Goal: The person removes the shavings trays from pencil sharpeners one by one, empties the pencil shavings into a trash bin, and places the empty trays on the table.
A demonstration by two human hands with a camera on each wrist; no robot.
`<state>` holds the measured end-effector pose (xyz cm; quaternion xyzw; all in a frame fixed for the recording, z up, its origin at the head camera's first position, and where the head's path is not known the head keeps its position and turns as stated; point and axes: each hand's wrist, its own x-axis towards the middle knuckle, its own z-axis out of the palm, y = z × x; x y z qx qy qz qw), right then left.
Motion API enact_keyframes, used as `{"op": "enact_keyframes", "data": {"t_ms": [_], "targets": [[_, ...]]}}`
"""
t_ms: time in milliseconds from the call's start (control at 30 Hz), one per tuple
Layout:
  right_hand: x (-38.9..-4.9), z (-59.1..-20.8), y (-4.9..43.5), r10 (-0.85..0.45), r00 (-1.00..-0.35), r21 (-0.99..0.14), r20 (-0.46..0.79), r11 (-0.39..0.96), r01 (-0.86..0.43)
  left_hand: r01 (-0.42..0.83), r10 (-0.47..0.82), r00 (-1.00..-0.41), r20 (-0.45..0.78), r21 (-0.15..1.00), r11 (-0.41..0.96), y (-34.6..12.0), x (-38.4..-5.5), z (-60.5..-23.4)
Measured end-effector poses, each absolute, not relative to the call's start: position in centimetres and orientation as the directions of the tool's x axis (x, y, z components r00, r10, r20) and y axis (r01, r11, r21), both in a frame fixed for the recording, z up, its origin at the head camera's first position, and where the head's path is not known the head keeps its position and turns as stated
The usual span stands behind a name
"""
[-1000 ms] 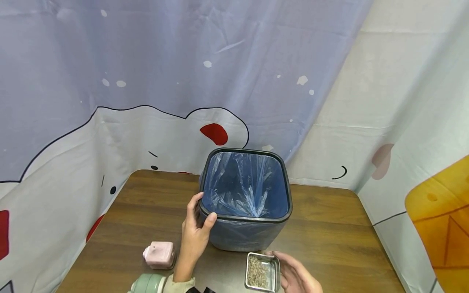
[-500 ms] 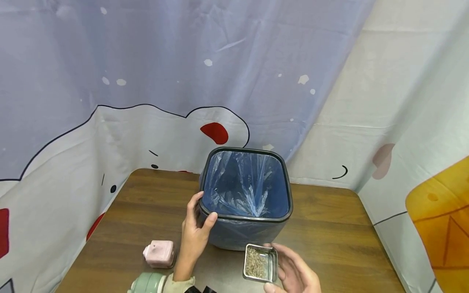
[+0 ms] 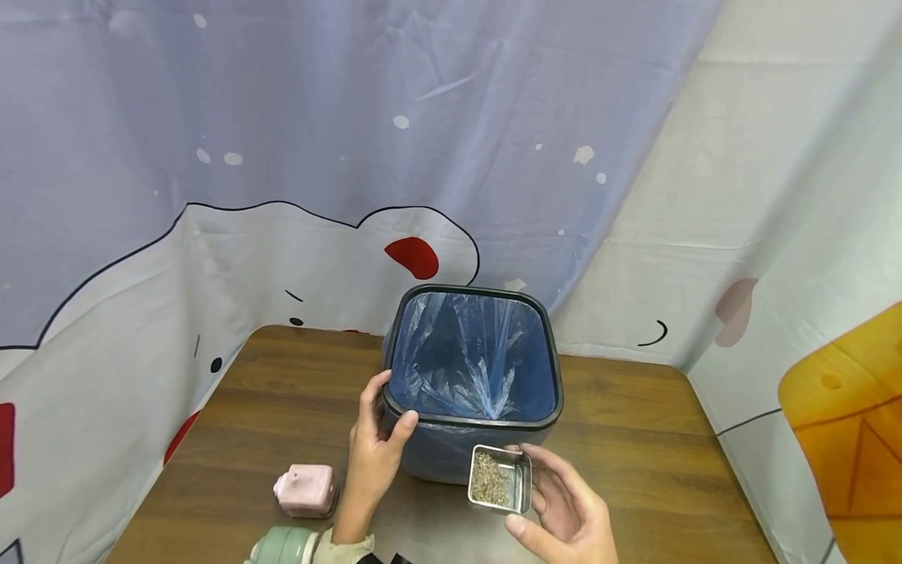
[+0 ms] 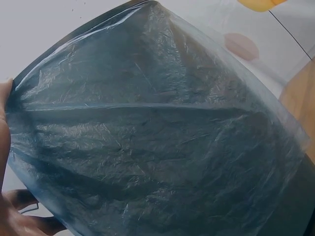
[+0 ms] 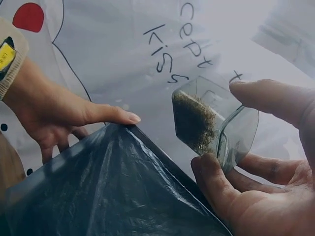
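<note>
A square trash bin with a dark rim stands on the table, lined with a thin blue translucent bag. My left hand grips its front left corner, thumb over the rim, fingers along the outer side. In front of the bin, my right hand holds a small clear box between thumb and fingers, raised and tilted. Inside it, brownish dried flakes lie heaped toward the left side. The left wrist view mostly shows the bag-covered bin wall, with part of the left hand at the left edge.
A pink square bottle lies on the wooden table, left of my left forearm. Below it, a green rounded object is cut off by the frame edge. A printed curtain hangs behind the table.
My right hand has lifted the clear box upward toward the bin's front side, and its thumb has come into view. The left hand keeps its grip on the rim.
</note>
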<state>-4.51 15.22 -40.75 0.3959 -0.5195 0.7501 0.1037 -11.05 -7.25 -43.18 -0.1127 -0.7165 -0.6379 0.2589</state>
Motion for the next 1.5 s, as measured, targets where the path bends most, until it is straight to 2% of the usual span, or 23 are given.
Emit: {"op": "enact_keyframes", "data": {"t_ms": [367, 767, 1000, 1500], "targets": [[-5.3, -39.5, 15.1, -0.240, -0.683, -0.708, 0.690, -0.421, -0.567, 0.487, -0.168, -0.840, 0.516, 0.853, 0.186, -7.4, -11.0, -43.1], [-5.9, -38.5, 14.7, -0.228, -0.760, -0.775, 0.609, -0.372, -0.510, 0.463, -0.166, -0.854, 0.493, 0.866, 0.189, -7.3, -11.0, -43.1], [-6.1, -37.6, 14.7, -0.196, -0.844, -0.852, 0.499, -0.286, -0.438, 0.474, -0.171, -0.847, 0.504, 0.861, 0.185, -7.3, -11.0, -43.1], [-7.6, -36.1, 14.7, -0.138, -0.917, -0.909, 0.373, -0.252, -0.332, 0.449, -0.170, -0.863, 0.477, 0.876, 0.177, -7.4, -10.9, -43.2]]}}
